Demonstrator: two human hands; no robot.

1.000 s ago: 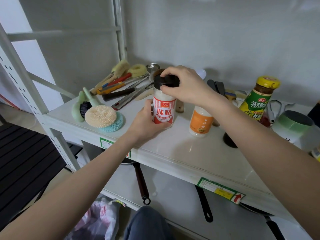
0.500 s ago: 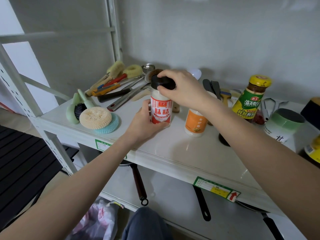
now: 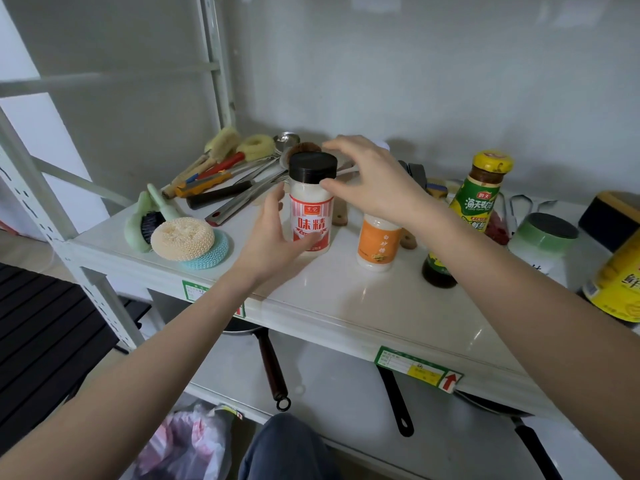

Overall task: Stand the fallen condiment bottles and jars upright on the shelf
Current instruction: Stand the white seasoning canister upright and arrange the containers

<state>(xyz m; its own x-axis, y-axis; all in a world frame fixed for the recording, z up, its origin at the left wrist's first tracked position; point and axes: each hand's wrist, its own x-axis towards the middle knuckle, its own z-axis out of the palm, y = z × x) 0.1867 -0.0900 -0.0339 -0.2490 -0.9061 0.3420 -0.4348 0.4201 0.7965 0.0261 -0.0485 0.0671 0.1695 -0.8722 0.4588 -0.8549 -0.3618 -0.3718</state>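
A red-and-white seasoning jar with a black cap stands upright on the white shelf, left of centre. My left hand cups its lower body, thumb on the label. My right hand hovers just right of the cap with fingers spread, holding nothing. An orange-labelled jar stands upright to the right, its top hidden by my right wrist. A yellow-capped sauce bottle stands behind my right forearm. A dark bottle base shows beside that forearm.
Scrub pads, a green brush and a heap of utensils fill the shelf's left and back. A green-rimmed white container and a yellow tin sit at the right. Pan handles hang below.
My right hand has let go of the black cap and lifted off to the right, fingers spreading. The jar stays upright in my left hand.
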